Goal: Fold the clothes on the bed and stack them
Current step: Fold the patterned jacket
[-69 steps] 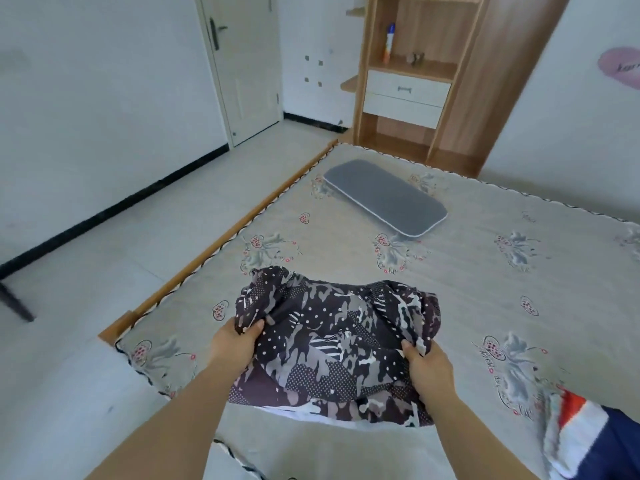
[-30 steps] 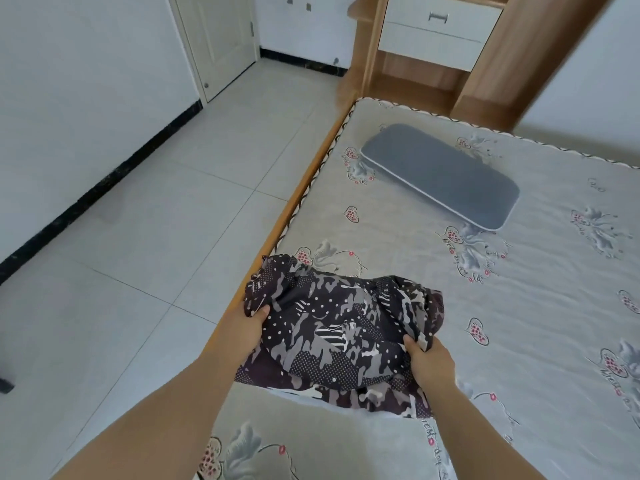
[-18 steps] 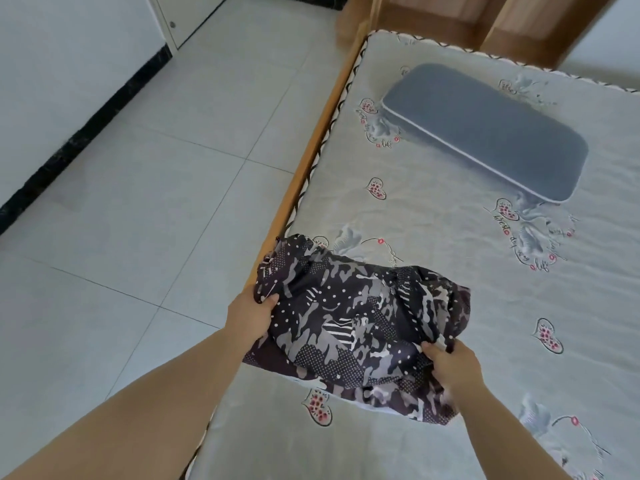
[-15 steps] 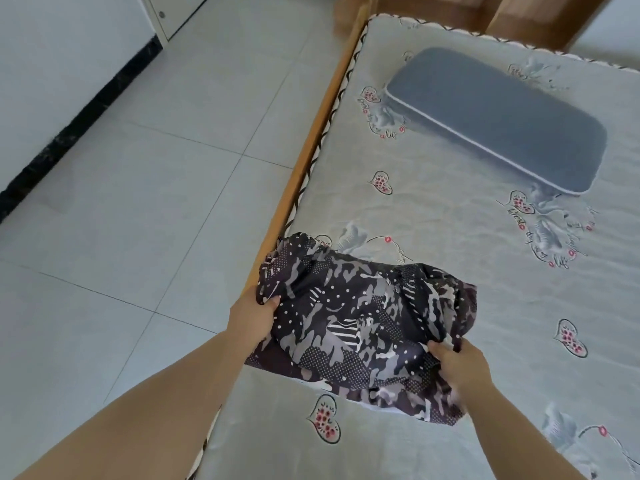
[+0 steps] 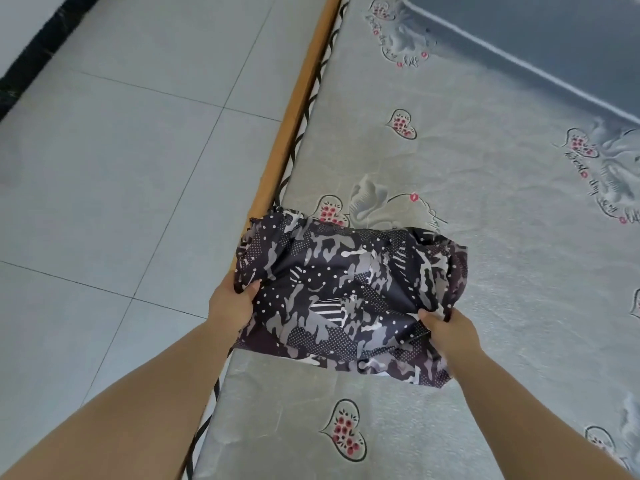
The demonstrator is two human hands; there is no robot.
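Your view has dropped onto the mattress (image 5: 485, 271), its wooden bed rail (image 5: 294, 109) the landmark. You've carried the folded camouflage garment (image 5: 346, 292) toward that rail; it now overlaps the rail-side edge, ready to set down. Your left hand (image 5: 230, 306) and right hand (image 5: 450, 332) each pinch a side, thumbs on top.

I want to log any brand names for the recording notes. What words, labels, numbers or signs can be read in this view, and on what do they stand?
No brand, label, number or sign can be read.
Cursive script: printed on the mattress cover beside its heart motifs, too small and blurred to read.
Camouflage garment, held by the left hand and right hand: pattern only, no text visible.
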